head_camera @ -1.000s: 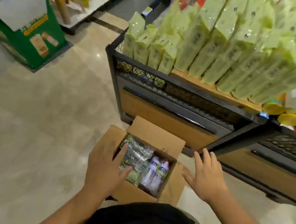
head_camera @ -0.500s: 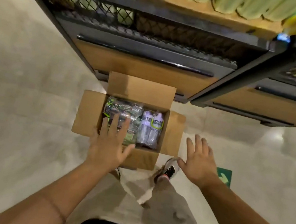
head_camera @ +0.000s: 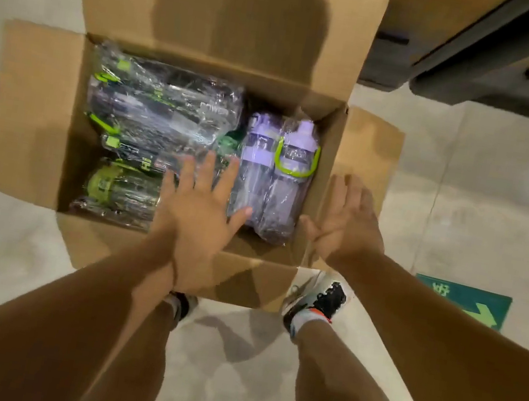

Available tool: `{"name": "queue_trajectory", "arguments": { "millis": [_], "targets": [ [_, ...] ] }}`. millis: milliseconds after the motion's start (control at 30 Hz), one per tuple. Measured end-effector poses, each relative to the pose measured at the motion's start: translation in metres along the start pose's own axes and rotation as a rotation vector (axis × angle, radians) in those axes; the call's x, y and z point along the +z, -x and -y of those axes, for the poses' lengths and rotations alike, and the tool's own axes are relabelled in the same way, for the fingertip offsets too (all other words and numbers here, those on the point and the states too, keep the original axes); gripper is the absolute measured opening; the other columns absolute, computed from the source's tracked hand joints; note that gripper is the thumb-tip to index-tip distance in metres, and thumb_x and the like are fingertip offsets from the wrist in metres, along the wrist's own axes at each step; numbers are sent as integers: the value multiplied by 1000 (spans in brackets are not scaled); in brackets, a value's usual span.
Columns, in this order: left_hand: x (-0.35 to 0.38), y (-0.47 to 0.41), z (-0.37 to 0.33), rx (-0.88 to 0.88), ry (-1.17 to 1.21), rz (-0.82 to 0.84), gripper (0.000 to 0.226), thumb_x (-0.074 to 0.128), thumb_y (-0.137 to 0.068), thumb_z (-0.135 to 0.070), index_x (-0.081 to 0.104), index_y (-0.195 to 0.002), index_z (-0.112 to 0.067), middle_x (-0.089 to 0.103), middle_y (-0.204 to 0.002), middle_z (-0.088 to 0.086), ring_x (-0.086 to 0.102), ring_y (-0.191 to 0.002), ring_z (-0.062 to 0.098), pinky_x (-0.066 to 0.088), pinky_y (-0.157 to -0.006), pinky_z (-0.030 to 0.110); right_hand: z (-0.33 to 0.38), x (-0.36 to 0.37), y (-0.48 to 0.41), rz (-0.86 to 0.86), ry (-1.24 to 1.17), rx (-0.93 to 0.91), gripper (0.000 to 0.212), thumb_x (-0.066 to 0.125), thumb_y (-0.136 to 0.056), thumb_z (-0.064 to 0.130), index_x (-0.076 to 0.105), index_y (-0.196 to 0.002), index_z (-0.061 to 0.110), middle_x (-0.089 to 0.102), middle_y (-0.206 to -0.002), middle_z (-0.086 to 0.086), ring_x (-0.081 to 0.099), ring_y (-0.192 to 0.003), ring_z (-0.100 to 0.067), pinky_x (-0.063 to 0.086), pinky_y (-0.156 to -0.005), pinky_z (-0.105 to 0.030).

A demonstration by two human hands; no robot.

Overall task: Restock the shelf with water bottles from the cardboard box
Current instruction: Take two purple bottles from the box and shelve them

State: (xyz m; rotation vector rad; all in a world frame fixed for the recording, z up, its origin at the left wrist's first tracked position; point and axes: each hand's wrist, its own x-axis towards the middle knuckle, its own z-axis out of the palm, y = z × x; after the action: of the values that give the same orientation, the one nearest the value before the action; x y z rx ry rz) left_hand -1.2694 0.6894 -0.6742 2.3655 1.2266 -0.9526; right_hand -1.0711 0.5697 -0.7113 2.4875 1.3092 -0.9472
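**Both hands down at the open box, nothing gripped yet**

Compared with half a second ago, the view has dropped much nearer to the cardboard box (head_camera: 324, 175), and both hands have come down with it. The left hand (head_camera: 197, 210) has shifted from the dark bottles towards the middle of the box. Its fingers (head_camera: 207, 170) are straight and spread and hold nothing. The right hand (head_camera: 345, 227) has come in from the floor side to the box's right wall, its fingers (head_camera: 340, 195) also spread and empty. By the look of it the reach is nearly done and the first grasp is next; no bottle has left the box.

Two purple water bottles (head_camera: 274, 174) lie just right of the left fingers, between the two hands. The plastic-wrapped dark bottles with green trim (head_camera: 163, 108) lie left of and beyond those fingers.

Whether the left palm touches the wrap cannot be told. It covers whatever lies beneath it, and any lower layer is hidden. Motion blur and glare smear the labels. Only the base of the shelf unit (head_camera: 486, 62) shows, beyond both hands, so the restocking spot is out of sight.
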Motion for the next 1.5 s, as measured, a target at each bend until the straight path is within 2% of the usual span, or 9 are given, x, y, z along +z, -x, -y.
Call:
{"name": "queue_trajectory", "arguments": {
  "millis": [100,200,400,500,600,767,867,1300,1500],
  "targets": [
    [30,-43,3,84,-112,-32,78,7,-99,-66,-20,-157,-21,-13,-166,17,-15,-152,42,-5,-124,54,8,51,-19,-24,-356,29,107,63,-86,39,-13,-158,13,12,-166,-18,24,-149,-37,29,-120,-46],
    [50,-85,1,281,-216,-73,78,9,-101,-59,-10,-158,-9,-7,-166,20,-15,-152,42,-6,-124,53,17,83,-27,-177,-704,69,98,63,-86,12,-2,-159,13,11,-166,-4,13,-154,-22,13,-124,-28],
    [37,-162,-18,206,-28,-130,81,41,-101,-49,6,-159,-5,9,-166,20,31,-143,40,40,-105,53,27,77,-30,-268,-910,163,57,39,-108,13,18,-142,53,38,-116,61,43,-106,32,35,-89,3],
    [29,-183,-39,86,-16,-58,92,45,-99,-58,-1,-159,-7,12,-163,25,30,-142,41,37,-107,52,31,62,-23,-243,-966,106,26,37,-110,37,48,-123,57,66,-94,43,63,-92,17,45,-77,-1],
    [29,-198,-50,9,18,-7,99,47,-95,-65,-6,-159,-10,18,-160,27,27,-141,41,34,-109,49,31,77,-29,-277,-878,40,54,57,-97,51,38,-148,49,54,-143,22,50,-131,0,38,-113,-30],
    [29,-218,-50,-63,237,63,113,65,-86,-61,-8,-159,-15,13,-160,27,21,-146,42,25,-118,48,25,92,-26,-281,-890,127,97,62,-93,7,0,-154,51,20,-161,22,26,-141,6,22,-115,-16],
    [26,-217,-53,-109,339,56,118,76,-79,-57,0,-158,-13,19,-156,21,23,-144,39,27,-116,45,26,94,-27,-273,-859,167,102,69,-92,19,-5,-154,50,24,-165,14,35,-143,-7,32,-116,-29],
    [42,-170,-37,22,696,-302,58,84,-72,-21,52,-120,-12,31,-127,11,48,-112,35,39,-102,33,28,92,-31,-294,-760,215,100,72,-92,24,-1,-160,32,24,-165,9,32,-136,-6,25,-98,-10],
    [45,-171,-30,33,782,-264,97,89,-66,-22,35,-145,-4,34,-146,17,34,-135,32,25,-112,28,28,91,-29,-278,-738,229,99,70,-92,27,-3,-159,37,23,-165,12,37,-141,-14,29,-99,-15]
  ]
}}
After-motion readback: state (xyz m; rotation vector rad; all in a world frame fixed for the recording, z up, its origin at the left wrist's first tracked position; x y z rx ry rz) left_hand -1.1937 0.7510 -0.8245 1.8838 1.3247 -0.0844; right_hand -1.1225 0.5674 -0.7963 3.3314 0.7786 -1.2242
